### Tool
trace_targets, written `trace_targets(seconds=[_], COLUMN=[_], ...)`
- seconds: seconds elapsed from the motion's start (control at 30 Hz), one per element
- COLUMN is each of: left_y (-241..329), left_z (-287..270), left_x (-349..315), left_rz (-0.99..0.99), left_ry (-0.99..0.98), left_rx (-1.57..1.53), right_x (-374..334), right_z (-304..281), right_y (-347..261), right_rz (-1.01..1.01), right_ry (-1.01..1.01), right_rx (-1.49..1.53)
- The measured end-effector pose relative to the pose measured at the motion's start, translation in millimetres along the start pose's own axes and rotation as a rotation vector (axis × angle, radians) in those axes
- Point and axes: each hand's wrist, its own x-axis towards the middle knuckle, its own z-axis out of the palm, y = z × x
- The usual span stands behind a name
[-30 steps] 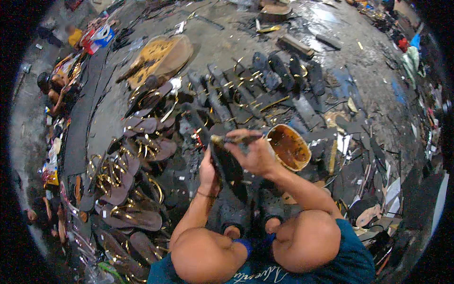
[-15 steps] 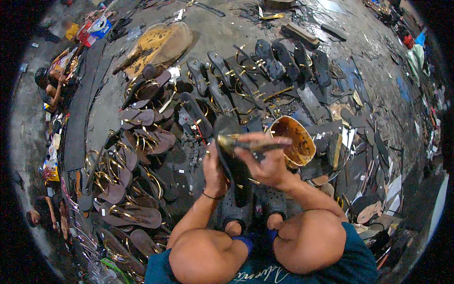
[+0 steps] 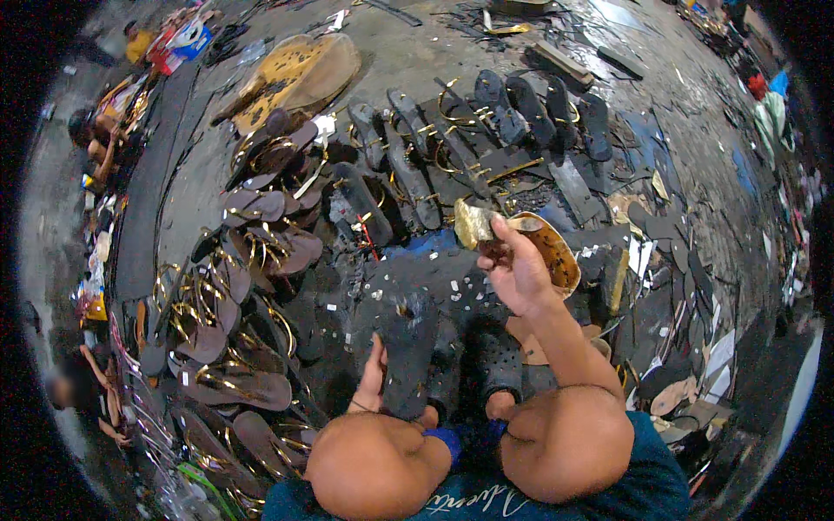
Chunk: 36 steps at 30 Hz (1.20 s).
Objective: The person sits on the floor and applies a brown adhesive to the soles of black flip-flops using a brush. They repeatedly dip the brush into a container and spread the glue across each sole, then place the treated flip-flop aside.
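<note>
Low in front of my knees, my left hand point(image 3: 372, 378) grips the edge of a dark sandal sole point(image 3: 408, 360), its fingers partly hidden behind it. To the right and farther out, my right hand point(image 3: 521, 273) is closed on a short tool with a pale yellow, crusted end point(image 3: 472, 224); I cannot make out its exact kind. Right behind that hand stands a round tub point(image 3: 563, 260) with brown, blotched insides, partly covered by the hand. Several dark sandals with gold straps point(image 3: 360, 204) lie beyond my hands.
At the left, more brown sandals point(image 3: 234, 391) are heaped with gold straps. A yellow-stained board point(image 3: 300, 74) lies at the far left. Cut scraps point(image 3: 686, 347) litter the right side. Two people point(image 3: 95, 143) sit along the left edge. My feet wear dark clogs point(image 3: 502, 365).
My right hand has lifted the tool off the sole and moved it right and away, beside the tub. My left hand has lowered the sole toward my knees.
</note>
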Motion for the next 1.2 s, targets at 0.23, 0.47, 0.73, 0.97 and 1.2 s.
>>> trace_targets(seconds=[0.23,0.47,0.73,0.97,1.2], left_y=[45,36,36,47,43], left_z=[-16,-24,14,18,-10], left_x=[101,115,106,102,106], left_rz=[0.432,0.446,0.326,0.491,0.442], left_ry=[-0.300,-0.173,-0.191,-0.207,-0.172], left_rx=[-0.070,-0.016,-0.126,-0.151,-0.012], right_x=[-10,-10,-11,20,-10], right_z=[35,54,38,18,47], right_y=[45,41,39,20,4], right_rz=[-0.810,-0.558,-0.755,-0.625,-0.111], right_ry=[-0.187,-0.091,-0.178,0.000,-0.201], right_rx=[-1.132,-0.904,-0.990,-0.988,-1.004])
